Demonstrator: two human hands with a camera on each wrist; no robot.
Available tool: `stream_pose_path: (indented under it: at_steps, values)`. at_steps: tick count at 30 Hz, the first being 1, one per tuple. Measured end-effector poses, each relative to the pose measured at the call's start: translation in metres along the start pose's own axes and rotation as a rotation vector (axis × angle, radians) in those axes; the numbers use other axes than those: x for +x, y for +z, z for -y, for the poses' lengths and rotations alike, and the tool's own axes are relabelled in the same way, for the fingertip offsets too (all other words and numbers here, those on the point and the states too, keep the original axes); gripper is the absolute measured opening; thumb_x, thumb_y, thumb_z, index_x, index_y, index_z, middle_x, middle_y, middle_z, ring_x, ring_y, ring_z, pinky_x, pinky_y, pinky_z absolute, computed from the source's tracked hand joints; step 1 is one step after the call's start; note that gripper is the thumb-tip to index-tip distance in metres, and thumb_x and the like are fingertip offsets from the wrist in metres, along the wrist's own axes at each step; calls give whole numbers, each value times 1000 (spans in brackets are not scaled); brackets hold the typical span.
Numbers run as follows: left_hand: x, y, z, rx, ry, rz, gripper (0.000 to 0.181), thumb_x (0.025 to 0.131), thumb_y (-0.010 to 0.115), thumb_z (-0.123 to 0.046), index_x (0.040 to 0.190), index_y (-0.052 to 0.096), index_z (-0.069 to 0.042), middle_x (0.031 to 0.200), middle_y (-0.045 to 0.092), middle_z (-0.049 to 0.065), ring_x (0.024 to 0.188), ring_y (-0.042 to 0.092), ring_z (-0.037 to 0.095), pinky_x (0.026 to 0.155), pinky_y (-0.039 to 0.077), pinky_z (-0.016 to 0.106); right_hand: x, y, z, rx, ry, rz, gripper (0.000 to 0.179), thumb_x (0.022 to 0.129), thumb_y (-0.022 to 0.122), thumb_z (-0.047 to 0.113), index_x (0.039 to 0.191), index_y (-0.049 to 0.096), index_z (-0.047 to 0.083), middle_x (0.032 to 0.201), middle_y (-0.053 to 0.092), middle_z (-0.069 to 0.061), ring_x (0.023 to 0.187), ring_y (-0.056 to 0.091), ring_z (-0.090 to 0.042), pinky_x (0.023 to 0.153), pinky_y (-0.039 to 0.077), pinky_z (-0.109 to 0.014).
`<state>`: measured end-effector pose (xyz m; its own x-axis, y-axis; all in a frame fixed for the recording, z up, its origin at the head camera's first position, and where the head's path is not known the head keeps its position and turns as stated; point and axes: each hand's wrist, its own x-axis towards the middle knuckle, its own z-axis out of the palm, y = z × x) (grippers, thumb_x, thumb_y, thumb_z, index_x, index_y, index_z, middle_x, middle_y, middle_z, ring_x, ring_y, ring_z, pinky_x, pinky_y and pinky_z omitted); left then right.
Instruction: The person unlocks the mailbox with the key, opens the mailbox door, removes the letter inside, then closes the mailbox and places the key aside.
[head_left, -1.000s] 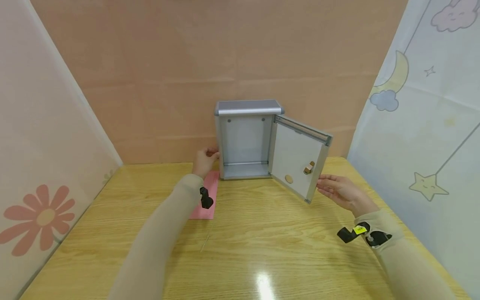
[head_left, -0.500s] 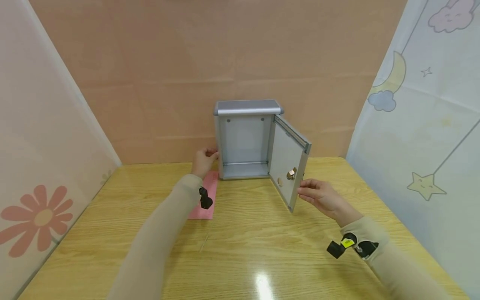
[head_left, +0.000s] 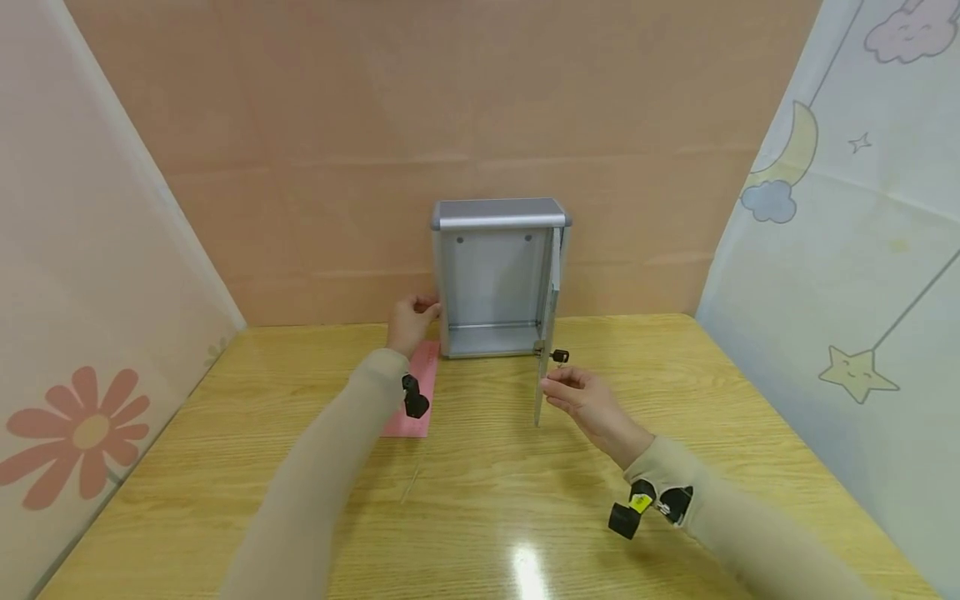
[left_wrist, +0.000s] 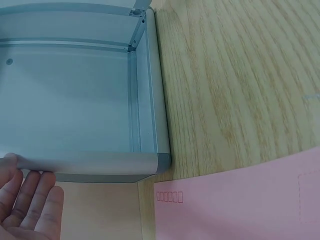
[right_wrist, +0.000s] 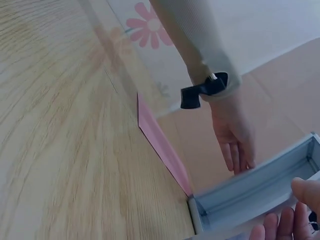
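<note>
A grey metal letter box (head_left: pixel 501 215) stands upright at the back of the table, its front door (head_left: pixel 549 325) swung out and seen nearly edge-on in the head view. A key with a black head (head_left: pixel 560 356) sticks out of the door's outer face. My left hand (head_left: pixel 408 323) rests against the box's left side; the left wrist view shows its fingers (left_wrist: pixel 37 200) fairly straight along the wall. With thumb and fingers my right hand (head_left: pixel 594 408) pinches the free edge of the door, below the key. Inside, the visible part of the box holds nothing.
A pink envelope (head_left: pixel 422 387) lies on the wooden table (head_left: pixel 480 483), left of the box and partly under my left forearm. A thin pale strip (head_left: pixel 409 485) lies nearer the front. Printed cloth walls (head_left: pixel 840 275) stand on both sides, with a brown one behind.
My right hand has swung the door leftward, from wide out at the right to about straight toward me. The key on its outer face has come into view. My left hand has stayed put.
</note>
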<state>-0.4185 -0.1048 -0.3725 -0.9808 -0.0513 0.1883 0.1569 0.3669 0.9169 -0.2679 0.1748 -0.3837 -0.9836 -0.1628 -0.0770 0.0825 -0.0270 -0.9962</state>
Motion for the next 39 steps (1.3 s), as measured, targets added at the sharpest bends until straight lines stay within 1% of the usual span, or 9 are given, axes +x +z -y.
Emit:
stream_pose_path:
  at_steps: [10, 14, 18, 23, 25, 28, 32, 35, 39]
  values:
    - [0, 1, 0, -4, 2, -9, 22, 94, 65, -18, 107, 65, 0, 101, 65, 16, 96, 62, 27, 77, 46, 30, 19, 35, -6, 17, -28, -80, 22, 94, 63, 9, 109, 54, -3, 97, 56, -2, 93, 59, -15, 94, 50, -36]
    - [-1, 2, -1, 4, 21, -18, 22, 94, 64, -17, 107, 65, 1, 101, 65, 16, 97, 62, 28, 78, 46, 31, 27, 45, -6, 28, -40, -92, 21, 94, 62, 8, 109, 54, -4, 95, 56, -2, 87, 59, -10, 89, 51, -30]
    - [-1, 2, -1, -6, 24, -15, 23, 94, 64, -17, 107, 65, 1, 102, 65, 17, 98, 62, 29, 81, 47, 33, 33, 53, -6, 35, -56, -96, 19, 94, 62, 7, 106, 54, -4, 93, 55, -1, 84, 59, -8, 83, 52, -25]
    - [0, 3, 0, 6, 7, -15, 23, 94, 65, -19, 107, 64, 1, 103, 65, 16, 99, 60, 28, 84, 47, 37, 35, 56, -3, 24, -41, -56, 19, 94, 62, 8, 106, 53, -2, 94, 55, -3, 85, 58, -13, 87, 52, -32]
    - [1, 3, -1, 8, 5, -15, 24, 94, 65, -19, 108, 64, 1, 104, 65, 16, 99, 60, 28, 85, 47, 38, 34, 53, -1, 10, -17, -24, 25, 95, 61, 10, 112, 50, -4, 102, 55, -6, 92, 60, -15, 93, 50, -36]
    - [1, 4, -2, 2, 7, -15, 24, 94, 65, -18, 108, 64, 1, 104, 65, 16, 99, 61, 28, 85, 48, 38, 33, 42, 4, -3, 46, 57, 42, 97, 57, 14, 126, 38, -9, 123, 48, -18, 113, 57, -30, 105, 42, -43]
    - [2, 4, -2, -1, 17, -15, 24, 93, 65, -18, 108, 65, 2, 103, 66, 17, 99, 62, 29, 84, 48, 38, 31, 18, 14, -62, 142, 203, 62, 99, 50, 20, 140, 18, -13, 144, 29, -32, 135, 35, -46, 113, 28, -51]
    - [2, 5, -2, 5, 16, -14, 24, 93, 65, -17, 108, 65, 2, 102, 65, 17, 98, 61, 29, 84, 47, 37, 32, 1, 26, -188, 131, 280, 64, 100, 48, 23, 142, 17, -14, 147, 26, -34, 137, 30, -49, 113, 27, -52]
    - [1, 5, -3, 8, 3, -12, 25, 94, 65, -18, 109, 64, 1, 102, 64, 16, 98, 61, 28, 83, 47, 36, 34, -12, 43, -336, 57, 293, 57, 102, 47, 24, 140, 27, -14, 145, 31, -34, 135, 34, -47, 112, 30, -52]
